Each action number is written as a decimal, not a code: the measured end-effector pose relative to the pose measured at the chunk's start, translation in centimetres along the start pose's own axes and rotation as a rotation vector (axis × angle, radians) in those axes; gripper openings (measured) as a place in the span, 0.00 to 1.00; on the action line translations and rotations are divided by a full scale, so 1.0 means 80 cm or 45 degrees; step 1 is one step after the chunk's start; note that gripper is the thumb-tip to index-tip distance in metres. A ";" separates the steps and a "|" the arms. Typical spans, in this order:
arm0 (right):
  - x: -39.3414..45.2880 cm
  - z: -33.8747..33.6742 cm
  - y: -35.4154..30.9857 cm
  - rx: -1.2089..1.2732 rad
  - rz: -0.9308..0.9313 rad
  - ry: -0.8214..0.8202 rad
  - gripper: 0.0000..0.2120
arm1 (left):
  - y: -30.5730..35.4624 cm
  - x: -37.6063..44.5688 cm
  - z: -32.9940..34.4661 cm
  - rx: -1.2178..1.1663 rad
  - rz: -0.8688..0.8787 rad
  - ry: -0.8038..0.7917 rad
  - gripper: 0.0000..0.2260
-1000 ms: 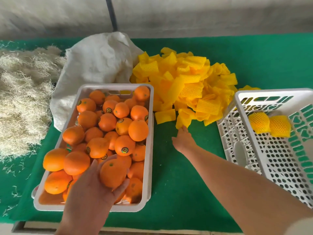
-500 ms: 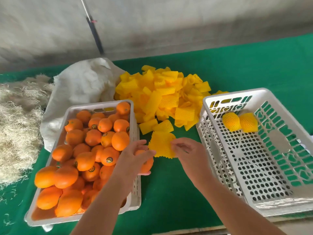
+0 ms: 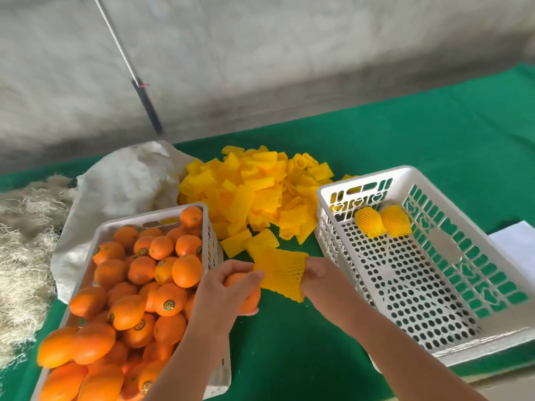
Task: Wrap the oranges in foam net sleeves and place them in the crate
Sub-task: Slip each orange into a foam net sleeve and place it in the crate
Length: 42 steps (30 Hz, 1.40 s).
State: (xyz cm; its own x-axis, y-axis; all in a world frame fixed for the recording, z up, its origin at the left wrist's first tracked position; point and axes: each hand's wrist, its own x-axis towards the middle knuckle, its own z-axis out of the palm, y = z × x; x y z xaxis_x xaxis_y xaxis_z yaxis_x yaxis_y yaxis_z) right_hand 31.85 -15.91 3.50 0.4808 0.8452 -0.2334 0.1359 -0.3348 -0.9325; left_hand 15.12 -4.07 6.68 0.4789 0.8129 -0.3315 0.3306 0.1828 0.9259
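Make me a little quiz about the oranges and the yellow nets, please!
1. How many wrapped oranges lie in the white crate?
2. True or false: the left hand holds a bare orange.
3. What does the right hand pinch: A) a foam net sleeve, B) straw, C) a white cloth?

Key: 1) two; 2) true; 3) A.

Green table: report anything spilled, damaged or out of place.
Nothing stands out. The foam net sleeves lie in a loose heap, two wrapped oranges sit in the white crate, and stray straw covers the left edge.
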 end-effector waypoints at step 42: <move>-0.002 0.021 -0.077 -0.123 -0.556 -0.264 0.07 | 0.054 -0.017 -0.088 -0.096 0.098 -0.322 0.13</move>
State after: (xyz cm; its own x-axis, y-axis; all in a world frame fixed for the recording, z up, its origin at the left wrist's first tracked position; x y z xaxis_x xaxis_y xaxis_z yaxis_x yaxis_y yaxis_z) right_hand 29.52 -13.27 8.80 0.1798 0.9770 0.1143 0.3705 0.0404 -0.9279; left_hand 10.17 -0.47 12.44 0.6914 0.6636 -0.2857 0.2283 0.1745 0.9578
